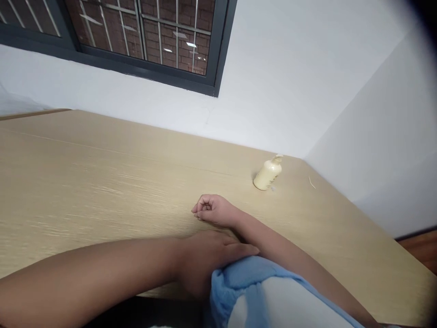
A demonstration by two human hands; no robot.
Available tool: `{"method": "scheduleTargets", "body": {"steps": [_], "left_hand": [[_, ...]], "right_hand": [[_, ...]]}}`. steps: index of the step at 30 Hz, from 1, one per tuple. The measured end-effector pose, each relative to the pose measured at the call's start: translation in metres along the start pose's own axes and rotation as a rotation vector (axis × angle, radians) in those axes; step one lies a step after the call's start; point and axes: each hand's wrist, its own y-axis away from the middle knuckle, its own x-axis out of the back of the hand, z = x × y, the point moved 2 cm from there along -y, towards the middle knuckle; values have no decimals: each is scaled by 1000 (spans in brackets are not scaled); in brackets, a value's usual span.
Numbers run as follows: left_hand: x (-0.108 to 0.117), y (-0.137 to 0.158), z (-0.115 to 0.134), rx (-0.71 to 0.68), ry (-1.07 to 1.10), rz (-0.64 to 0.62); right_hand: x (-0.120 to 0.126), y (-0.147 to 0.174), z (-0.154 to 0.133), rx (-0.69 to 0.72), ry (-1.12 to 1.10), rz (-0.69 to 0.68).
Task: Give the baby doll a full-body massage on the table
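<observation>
The left hand [205,257] is resting against the near blue-and-white cloth [254,275], hidden fingers leaving its grip unclear; the right hand [216,210] is lying loosely curled, seemingly empty, on the surface [119,200]. Handling cloth is apparently occupying this step; shifting it would call for a firm pinch.

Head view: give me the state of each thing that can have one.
Pale bottle: upright on the table, pump top on; fill level not visible.
Right hand: fingers loosely curled.
Left hand: against the blue-and-white fabric, grip unclear.
Blue-and-white fabric: bunched at the edge.
Window: appears shut, glass reflecting lights.
</observation>
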Motion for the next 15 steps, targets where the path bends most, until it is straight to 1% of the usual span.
{"method": "scheduleTargets", "body": {"steps": [4, 7, 9, 11, 15], "left_hand": [[1, 5, 11, -158, -202, 94], [5, 5, 23, -239, -252, 126], [6, 5, 31, -255, -244, 126], [6, 5, 37, -234, -246, 154], [3, 4, 50, -244, -311, 296]], "right_hand": [[1, 1, -3, -5, 28, -9], [1, 2, -4, -5, 38, -12], [1, 2, -5, -3, 42, -9], [1, 2, -4, -3, 45, -5], [0, 1, -2, -22, 24, 1]]}}
